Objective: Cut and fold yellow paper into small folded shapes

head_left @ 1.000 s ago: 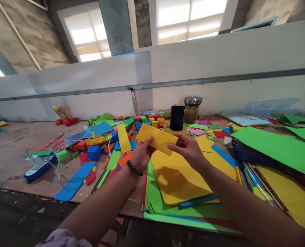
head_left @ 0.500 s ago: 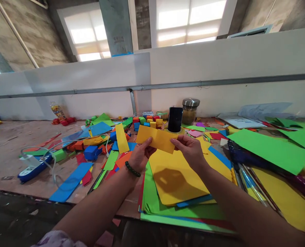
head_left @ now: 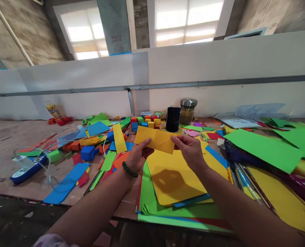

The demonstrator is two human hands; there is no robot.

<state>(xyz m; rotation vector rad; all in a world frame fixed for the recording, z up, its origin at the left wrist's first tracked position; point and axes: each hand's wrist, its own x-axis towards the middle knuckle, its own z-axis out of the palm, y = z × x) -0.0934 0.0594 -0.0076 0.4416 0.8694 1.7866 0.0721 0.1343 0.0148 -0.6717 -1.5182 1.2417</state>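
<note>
A creased strip of yellow paper [head_left: 159,139] is stretched between my two hands, above the table. My left hand [head_left: 139,155] pinches its lower edge left of the middle, thumb in front. At the right end of the strip, my right hand [head_left: 188,149] grips it between thumb and fingers. Beneath my hands lies a larger yellow sheet [head_left: 173,185], with their shadow on it, on top of a stack of green sheets [head_left: 152,211] and other colours. Another yellow strip [head_left: 120,138] rests to the left of my left hand.
Behind my hands a phone [head_left: 173,119] stands upright, with a lidded jar [head_left: 188,111] beside it. Small coloured paper blocks [head_left: 150,125] sit at the back. On the left are a power strip [head_left: 27,171], its cable and a blue strip [head_left: 66,183]. Green sheets [head_left: 266,149] lie right.
The view has shifted slightly, so the table's things appear a little further left. Both hands keep their hold on the yellow paper strip, almost unmoved.
</note>
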